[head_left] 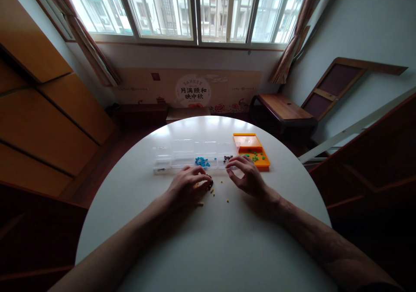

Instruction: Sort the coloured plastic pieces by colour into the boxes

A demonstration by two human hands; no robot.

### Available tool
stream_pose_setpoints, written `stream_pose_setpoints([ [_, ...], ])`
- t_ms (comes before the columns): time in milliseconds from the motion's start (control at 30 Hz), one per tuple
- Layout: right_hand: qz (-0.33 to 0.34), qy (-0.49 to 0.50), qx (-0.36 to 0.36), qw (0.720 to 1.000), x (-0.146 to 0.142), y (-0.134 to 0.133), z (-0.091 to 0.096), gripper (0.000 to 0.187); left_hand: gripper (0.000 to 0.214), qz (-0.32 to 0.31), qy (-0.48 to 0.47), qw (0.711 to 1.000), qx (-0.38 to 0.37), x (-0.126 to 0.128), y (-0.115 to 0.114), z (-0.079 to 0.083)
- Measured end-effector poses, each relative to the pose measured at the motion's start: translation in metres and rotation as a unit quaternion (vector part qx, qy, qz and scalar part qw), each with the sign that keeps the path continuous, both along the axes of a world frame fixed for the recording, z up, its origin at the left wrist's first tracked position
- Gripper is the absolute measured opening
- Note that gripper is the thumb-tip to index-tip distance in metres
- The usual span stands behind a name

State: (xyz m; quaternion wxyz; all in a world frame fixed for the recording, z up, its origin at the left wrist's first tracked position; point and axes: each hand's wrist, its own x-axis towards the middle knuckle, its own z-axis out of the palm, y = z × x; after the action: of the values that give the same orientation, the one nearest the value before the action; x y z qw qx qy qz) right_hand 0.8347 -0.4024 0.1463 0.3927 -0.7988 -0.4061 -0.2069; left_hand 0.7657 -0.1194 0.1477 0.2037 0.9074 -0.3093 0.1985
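My left hand (188,183) rests knuckles-up on the round white table (211,248), fingers curled over a small pile of tiny yellow and dark beads (211,191). My right hand (247,177) hovers beside it, fingers bent in a loose pinch near the front edge of a clear compartment box (182,153). That box holds blue beads (202,162) in one cell and dark beads (227,158) in another. Whether either hand holds a bead is hidden.
An orange tray (251,144) with green beads (255,157) lies right of the clear box. Loose yellow beads (227,201) dot the table before my hands. Wooden panels stand at the left, a low wooden bench (282,108) and window behind.
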Motion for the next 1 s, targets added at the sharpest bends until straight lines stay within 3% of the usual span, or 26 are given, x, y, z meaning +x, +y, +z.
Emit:
stream_pose_setpoints([
  [267, 0.115, -0.022, -0.06, 0.991, -0.006, 0.003, 0.0, 0.012, 0.014, -0.001, 0.008, 1.0, -0.009, 0.0, -0.001, 0.001],
  [433, 0.12, -0.026, -0.064, 0.99, -0.007, 0.004, 0.003, 0.01, 0.018, -0.002, 0.021, 0.998, -0.057, -0.002, -0.002, 0.006],
  [667, 0.12, -0.039, -0.06, 0.99, -0.01, 0.007, 0.005, 0.012, 0.017, -0.024, 0.113, 0.966, -0.231, -0.005, -0.013, 0.011],
  [1000, 0.166, -0.055, -0.057, 0.983, -0.009, 0.012, 0.004, 0.006, 0.021, -0.054, 0.165, 0.951, -0.255, -0.008, -0.016, 0.004],
])
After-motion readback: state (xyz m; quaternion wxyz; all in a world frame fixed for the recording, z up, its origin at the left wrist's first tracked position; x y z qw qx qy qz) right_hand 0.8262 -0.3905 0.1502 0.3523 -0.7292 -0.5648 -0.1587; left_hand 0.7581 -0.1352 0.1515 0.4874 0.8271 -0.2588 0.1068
